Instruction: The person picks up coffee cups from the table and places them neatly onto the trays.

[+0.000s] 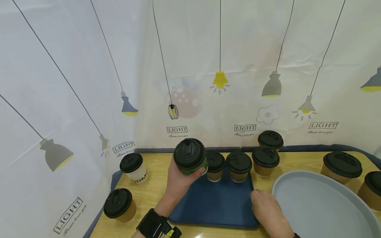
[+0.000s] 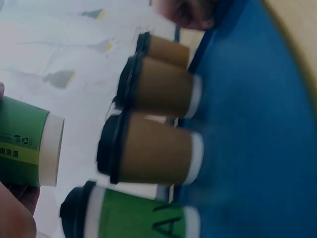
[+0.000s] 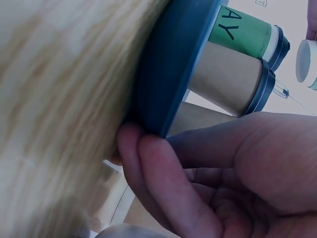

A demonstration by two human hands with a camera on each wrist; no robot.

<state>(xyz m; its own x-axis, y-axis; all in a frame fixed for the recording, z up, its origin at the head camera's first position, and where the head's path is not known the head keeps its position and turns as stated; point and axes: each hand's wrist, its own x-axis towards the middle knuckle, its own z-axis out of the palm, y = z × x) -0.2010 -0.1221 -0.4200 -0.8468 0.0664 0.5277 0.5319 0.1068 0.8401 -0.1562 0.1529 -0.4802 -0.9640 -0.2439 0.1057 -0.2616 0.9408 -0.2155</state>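
My left hand [image 1: 180, 181] holds a green paper cup with a black lid [image 1: 190, 154] up above the blue tray [image 1: 218, 205]. The cup's white base band shows in the left wrist view. At the tray's right edge my right hand [image 1: 269, 210] pinches the rim between thumb and curled fingers, as the right wrist view shows. Along the tray's far side stand two brown lidded cups, one at the middle [image 1: 215, 167] and one farther right [image 1: 238, 167]. Beside them is another green cup [image 2: 143, 215], hidden behind the held cup in the head view.
Left of the tray stand a white lidded cup [image 1: 134, 168] and a brown one [image 1: 120, 205]. Two brown cups, one nearer [image 1: 265, 162] and one behind [image 1: 270, 140], are right of the tray. A round grey tray [image 1: 324, 205] has further brown cups [image 1: 342, 167] beside it.
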